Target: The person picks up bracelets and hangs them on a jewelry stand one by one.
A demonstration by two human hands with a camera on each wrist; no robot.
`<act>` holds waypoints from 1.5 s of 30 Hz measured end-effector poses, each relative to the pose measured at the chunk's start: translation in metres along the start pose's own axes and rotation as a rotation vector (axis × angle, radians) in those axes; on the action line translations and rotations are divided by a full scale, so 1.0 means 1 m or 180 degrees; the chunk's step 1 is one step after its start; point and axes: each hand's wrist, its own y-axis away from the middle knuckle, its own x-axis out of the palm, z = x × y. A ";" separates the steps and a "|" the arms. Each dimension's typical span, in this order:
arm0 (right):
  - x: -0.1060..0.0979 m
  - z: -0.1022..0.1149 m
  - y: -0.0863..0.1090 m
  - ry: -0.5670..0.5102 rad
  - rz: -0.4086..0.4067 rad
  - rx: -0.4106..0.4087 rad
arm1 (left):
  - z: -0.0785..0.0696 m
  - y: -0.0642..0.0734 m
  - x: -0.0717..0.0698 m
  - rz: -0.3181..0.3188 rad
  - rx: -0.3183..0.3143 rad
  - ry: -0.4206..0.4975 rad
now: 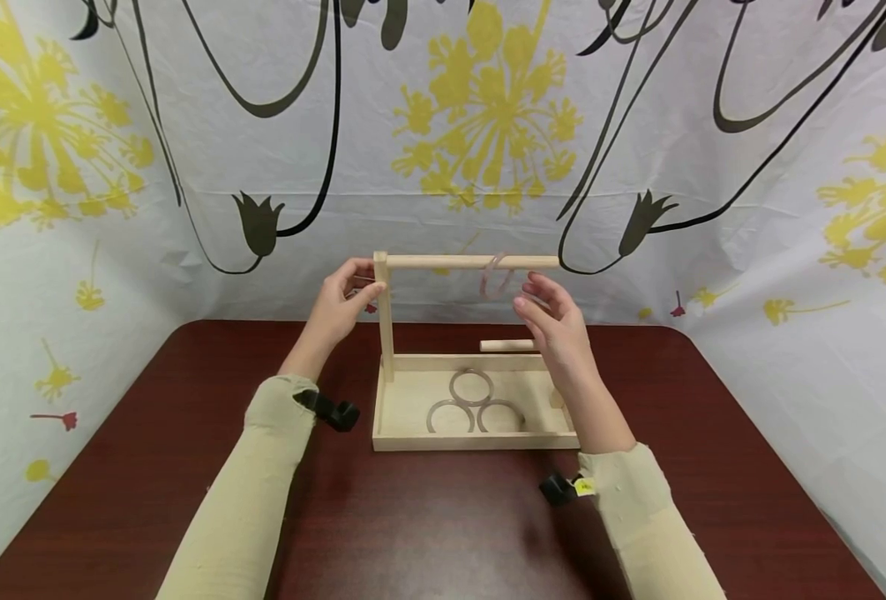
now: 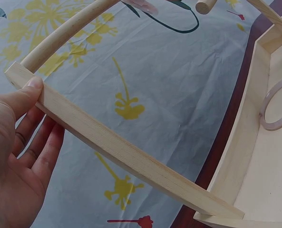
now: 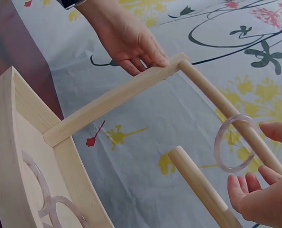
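Note:
My left hand (image 1: 337, 307) grips the top of an upright wooden post (image 1: 386, 333), thumb on the near face and fingers behind. From this post a round upper rod (image 1: 435, 262) runs rightward. A pale, translucent mauve bangle (image 3: 217, 148) hangs around that rod. Just right of the bangle, my right hand (image 1: 563, 337) is raised with fingers loosely bent and apart, holding nothing. In the right wrist view its fingertips (image 3: 233, 183) are close to the bangle's lower edge. The post rises from the left end of a shallow wooden tray (image 1: 473, 444).
Three similar bangles (image 1: 453, 385) lie together on the tray floor. A shorter lower rod (image 1: 506, 346) projects left from behind my right hand. The dark red table (image 1: 443, 517) extends around the tray, with a patterned cloth (image 1: 443, 167) hanging behind it.

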 end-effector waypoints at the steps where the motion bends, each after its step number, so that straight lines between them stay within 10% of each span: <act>1: 0.000 0.000 0.001 0.0008 0.0009 -0.0006 | 0.000 0.000 0.000 0.0001 0.0002 -0.0003; 45: -0.004 -0.007 0.023 0.0197 0.0169 -0.0140 | -0.001 -0.001 0.000 0.0014 0.0009 0.0014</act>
